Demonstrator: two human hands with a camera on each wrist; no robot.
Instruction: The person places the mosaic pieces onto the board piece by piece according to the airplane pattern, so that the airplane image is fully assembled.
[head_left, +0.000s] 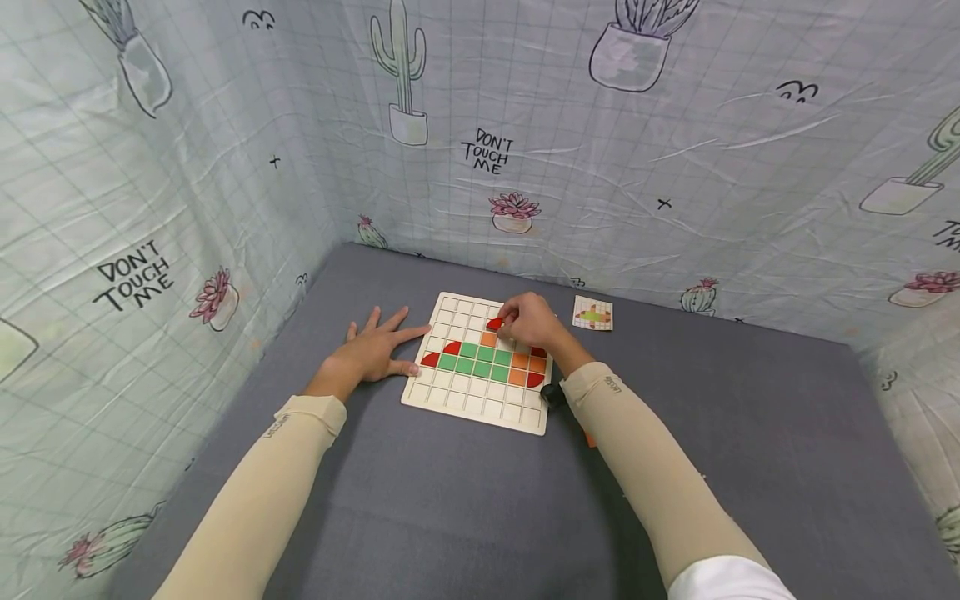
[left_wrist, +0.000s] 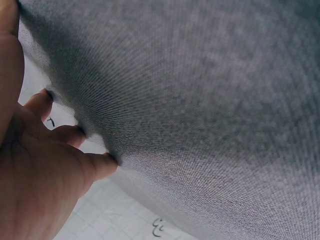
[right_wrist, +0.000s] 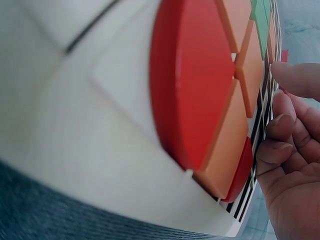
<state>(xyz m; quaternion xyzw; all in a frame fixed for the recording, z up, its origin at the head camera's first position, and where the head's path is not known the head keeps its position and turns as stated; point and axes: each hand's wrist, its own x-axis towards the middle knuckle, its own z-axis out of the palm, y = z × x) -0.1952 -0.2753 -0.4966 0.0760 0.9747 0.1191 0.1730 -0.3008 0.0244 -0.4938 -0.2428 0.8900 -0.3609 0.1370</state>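
A pale square grid board lies on the grey table, its middle rows filled with green tiles, orange tiles and red rounded pieces. Fingers spread, my left hand rests at the board's left edge, forefinger and thumb touching it. My right hand is over the upper right of the board, pinching a small red piece that the fingers mostly hide. Beside those fingertips sits another red rounded piece, with an orange square just below it.
A small pattern card lies behind the board to the right. Part of an orange piece shows beside the right forearm. A patterned cloth hangs along the back and sides of the table.
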